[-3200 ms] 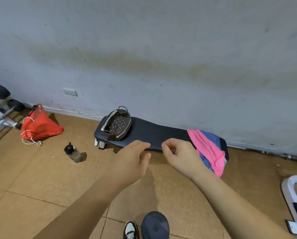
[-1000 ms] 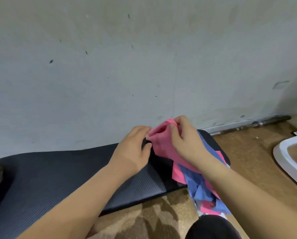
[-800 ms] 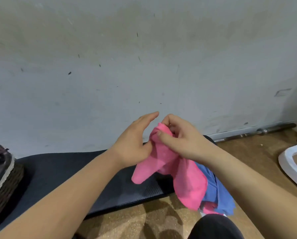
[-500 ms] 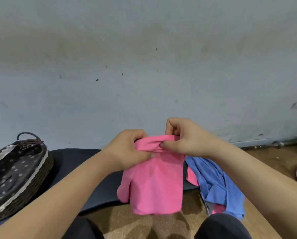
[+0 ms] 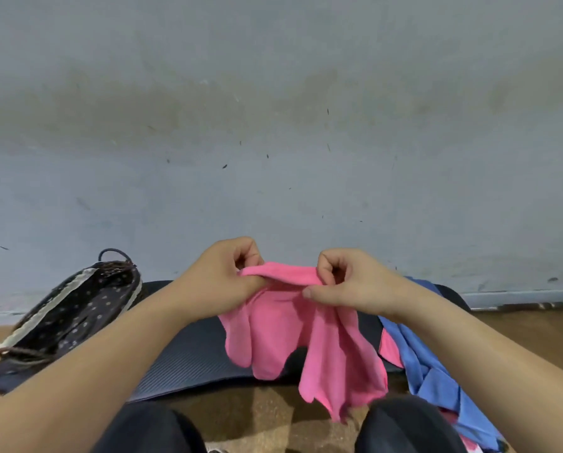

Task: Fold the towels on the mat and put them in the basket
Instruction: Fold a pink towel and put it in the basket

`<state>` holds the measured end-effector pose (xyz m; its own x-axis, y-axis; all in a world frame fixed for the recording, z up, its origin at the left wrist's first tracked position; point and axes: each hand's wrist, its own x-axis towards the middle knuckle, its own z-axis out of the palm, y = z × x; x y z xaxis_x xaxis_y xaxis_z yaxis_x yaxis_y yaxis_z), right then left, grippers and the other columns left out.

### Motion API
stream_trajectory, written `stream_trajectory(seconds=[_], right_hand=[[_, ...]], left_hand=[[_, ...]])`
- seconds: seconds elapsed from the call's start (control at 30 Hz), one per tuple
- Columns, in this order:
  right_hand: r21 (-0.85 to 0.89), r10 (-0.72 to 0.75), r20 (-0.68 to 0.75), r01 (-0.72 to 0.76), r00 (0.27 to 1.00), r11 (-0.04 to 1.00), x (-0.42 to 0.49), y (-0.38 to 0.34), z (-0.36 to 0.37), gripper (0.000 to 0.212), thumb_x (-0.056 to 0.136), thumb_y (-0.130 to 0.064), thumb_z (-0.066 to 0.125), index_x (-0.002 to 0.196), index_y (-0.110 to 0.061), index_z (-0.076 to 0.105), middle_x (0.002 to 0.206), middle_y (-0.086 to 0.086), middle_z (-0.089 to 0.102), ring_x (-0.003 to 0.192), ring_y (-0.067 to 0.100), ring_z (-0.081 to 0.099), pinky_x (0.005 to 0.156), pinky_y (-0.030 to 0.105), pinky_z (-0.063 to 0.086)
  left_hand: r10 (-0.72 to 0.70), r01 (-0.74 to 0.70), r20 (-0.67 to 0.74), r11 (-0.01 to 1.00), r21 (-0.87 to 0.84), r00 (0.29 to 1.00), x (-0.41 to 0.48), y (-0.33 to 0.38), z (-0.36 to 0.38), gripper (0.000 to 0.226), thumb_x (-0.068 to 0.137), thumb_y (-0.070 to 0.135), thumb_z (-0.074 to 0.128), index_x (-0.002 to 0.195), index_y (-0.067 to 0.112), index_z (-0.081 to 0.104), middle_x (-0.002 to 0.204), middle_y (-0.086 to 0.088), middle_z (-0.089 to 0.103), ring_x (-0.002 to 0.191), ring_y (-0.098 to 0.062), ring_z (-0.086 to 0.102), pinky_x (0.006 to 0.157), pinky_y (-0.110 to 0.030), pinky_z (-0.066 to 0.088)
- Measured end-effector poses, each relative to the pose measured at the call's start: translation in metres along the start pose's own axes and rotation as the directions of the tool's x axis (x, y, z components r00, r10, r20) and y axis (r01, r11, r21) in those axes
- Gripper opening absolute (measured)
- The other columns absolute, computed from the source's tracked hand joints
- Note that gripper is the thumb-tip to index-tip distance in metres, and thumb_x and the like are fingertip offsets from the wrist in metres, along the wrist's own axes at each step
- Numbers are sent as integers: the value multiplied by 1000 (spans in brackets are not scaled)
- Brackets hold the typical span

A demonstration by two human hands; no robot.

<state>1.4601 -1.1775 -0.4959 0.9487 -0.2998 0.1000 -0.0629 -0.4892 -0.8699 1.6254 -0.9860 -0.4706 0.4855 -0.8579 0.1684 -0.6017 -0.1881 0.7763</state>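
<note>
pinching fingers covering pink towel edge

The soft pink cloth towel is no longer lying on the pile at the right end of the ribbed black foam mat. It is hanging in the air at the near edge, lifted off the crumpled blue cloth towel. The left hand and the right hand, empty at first, are pinching its top edge and drawing apart, so the bunched cloth is opening out. The dark dotted wicker basket is coming into view at the left.
</note>
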Motion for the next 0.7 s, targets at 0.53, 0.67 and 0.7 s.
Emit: stream_trajectory(seconds=[0.53,0.67,0.7], right_hand=[[156,216,314,-274,925,949,24,33,41,21,93,-27,75,93,-6,75,92,4,76,87,13,69,89,36,55],[160,170,220,-207,961,965,23,40,47,18,96,-28,72,85,-14,70,76,-5,66,73,7,60,73,25,49],[188,138,132,-161,982,969,24,39,48,17,97,-26,70,84,-15,68,74,-6,65,71,8,57,71,25,47]], left_hand=[[-230,156,213,936,314,950,-42,-54,-41,11,83,33,78,79,29,68,73,15,65,68,-3,57,64,-24,45],[-217,176,221,966,192,951,-42,-75,-55,20,82,39,78,78,23,67,69,8,57,66,-9,51,66,-32,41],[-226,194,200,967,168,953,-44,-79,-56,25,84,39,80,76,21,65,67,7,56,65,-10,50,65,-33,41]])
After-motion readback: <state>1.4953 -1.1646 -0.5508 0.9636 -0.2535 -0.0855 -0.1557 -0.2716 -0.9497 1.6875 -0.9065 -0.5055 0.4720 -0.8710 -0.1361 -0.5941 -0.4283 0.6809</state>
